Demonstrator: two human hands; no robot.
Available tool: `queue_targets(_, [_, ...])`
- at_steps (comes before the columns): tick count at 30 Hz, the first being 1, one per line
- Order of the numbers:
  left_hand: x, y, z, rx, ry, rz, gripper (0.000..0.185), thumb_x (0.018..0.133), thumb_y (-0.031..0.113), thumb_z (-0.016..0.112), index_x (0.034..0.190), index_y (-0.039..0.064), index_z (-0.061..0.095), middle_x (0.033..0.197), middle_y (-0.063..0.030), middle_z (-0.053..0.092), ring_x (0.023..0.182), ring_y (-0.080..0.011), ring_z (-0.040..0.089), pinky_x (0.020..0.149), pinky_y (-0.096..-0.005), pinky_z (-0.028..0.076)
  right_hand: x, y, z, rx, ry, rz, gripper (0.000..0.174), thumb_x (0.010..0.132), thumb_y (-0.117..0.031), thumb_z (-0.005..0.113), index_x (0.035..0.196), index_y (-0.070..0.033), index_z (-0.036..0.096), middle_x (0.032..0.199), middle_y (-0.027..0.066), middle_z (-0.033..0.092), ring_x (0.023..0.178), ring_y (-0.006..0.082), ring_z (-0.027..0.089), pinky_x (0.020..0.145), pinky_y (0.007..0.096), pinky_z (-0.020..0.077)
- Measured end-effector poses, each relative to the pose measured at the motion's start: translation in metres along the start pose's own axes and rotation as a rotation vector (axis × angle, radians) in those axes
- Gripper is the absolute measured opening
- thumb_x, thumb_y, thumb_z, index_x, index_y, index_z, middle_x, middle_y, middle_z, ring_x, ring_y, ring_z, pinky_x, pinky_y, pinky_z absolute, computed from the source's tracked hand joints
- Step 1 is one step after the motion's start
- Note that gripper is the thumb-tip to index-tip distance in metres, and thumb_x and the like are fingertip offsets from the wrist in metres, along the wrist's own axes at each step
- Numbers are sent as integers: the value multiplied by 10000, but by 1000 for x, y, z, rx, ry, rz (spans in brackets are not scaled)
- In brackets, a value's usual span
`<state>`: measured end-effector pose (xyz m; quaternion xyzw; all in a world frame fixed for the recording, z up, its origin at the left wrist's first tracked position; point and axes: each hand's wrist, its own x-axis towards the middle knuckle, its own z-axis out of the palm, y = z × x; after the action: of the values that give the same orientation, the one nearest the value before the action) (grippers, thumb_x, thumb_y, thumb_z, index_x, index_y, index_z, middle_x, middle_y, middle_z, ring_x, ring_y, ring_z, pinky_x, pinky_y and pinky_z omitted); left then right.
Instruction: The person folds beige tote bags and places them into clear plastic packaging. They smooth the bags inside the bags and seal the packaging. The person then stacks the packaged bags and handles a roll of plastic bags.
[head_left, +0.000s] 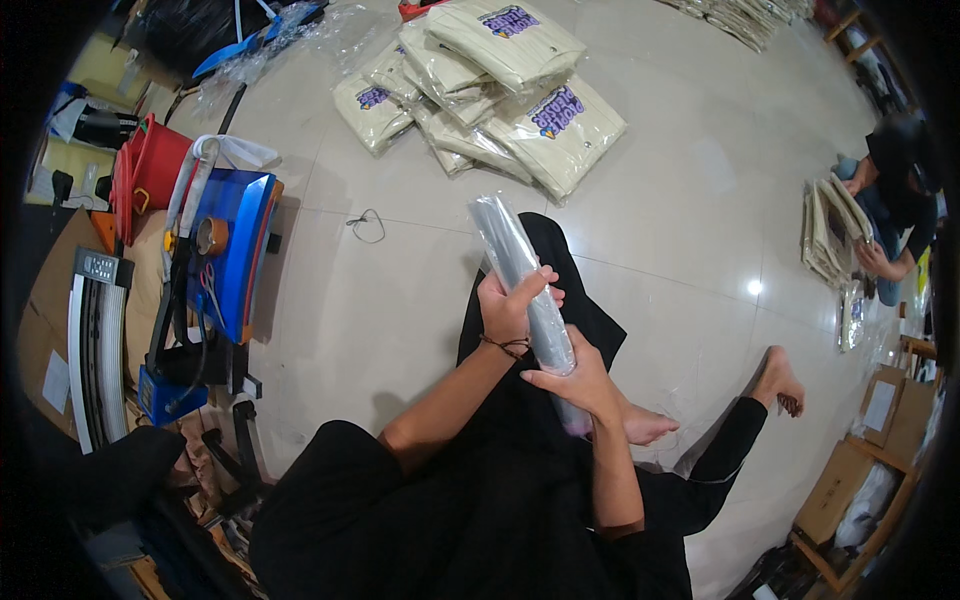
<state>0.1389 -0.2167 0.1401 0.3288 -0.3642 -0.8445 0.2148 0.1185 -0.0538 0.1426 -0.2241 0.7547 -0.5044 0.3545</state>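
A long roll of clear plastic sleeves (517, 247) lies slantwise over my lap, held in both hands. My left hand (510, 304) wraps its upper part, thumb across the front; a braided bracelet is on that wrist. Lower down, my right hand (581, 375) grips the same roll, and its bottom end passes behind this hand. Beyond the roll, a heap of cream fabric bags (450, 67) in clear plastic packaging rests on the tiled floor (660, 217). The bags carry a purple print. A thin dark loop of cord (366, 225) is on the floor to the left.
To the left stands a blue heat press (232, 240) with a tape roll (213, 237) and scissors (210, 292) on it. Behind it is a red bucket (161, 161). At right, another person (896, 195) handles folded cream bags (825, 232). Cardboard boxes (844, 491) sit on a wooden rack.
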Motion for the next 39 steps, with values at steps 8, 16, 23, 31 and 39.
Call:
queue_targets(8, [103,19,-100,-42,31,96,551,1046,537,540,1227,21,614,939,-138,722,711,-208,710,604,-347,590,-34,48,12,124,-71,207,615,804,-171,787,1366,-46,568,998,147,703,908,223,683,835,358,550])
queue_targets(16, [242,88,-331,1819,488,514,548,778,164,703,1312,56,646,1303,-215,633,1278,-387,547,1088,-496,459,-110,98,-33,480,63,302,610,834,-116,731,1392,20,528,1074,100,688,921,172,650,758,332,560])
queue_targets(23, [267,94,-379,1882,316,334,220,913,156,722,1059,-9,710,943,-129,741,872,-272,712,821,-387,567,-102,88,-38,311,230,300,663,825,-160,783,1419,-3,532,1240,155,660,1131,247,605,1016,377,470])
queue_targets(31, [214,56,-102,1099,-296,550,211,993,86,687,1165,-36,672,974,-83,718,881,-134,685,801,-267,555,-110,109,-2,283,388,164,683,807,-249,798,1384,4,534,1221,155,624,1165,286,579,1041,400,448])
queue_targets(39, [84,4,110,1047,-624,944,155,856,69,813,983,-6,764,845,-92,751,725,-142,711,686,-268,554,-137,86,-23,580,387,80,666,805,-212,772,1375,30,525,1197,144,633,1106,217,589,980,367,483])
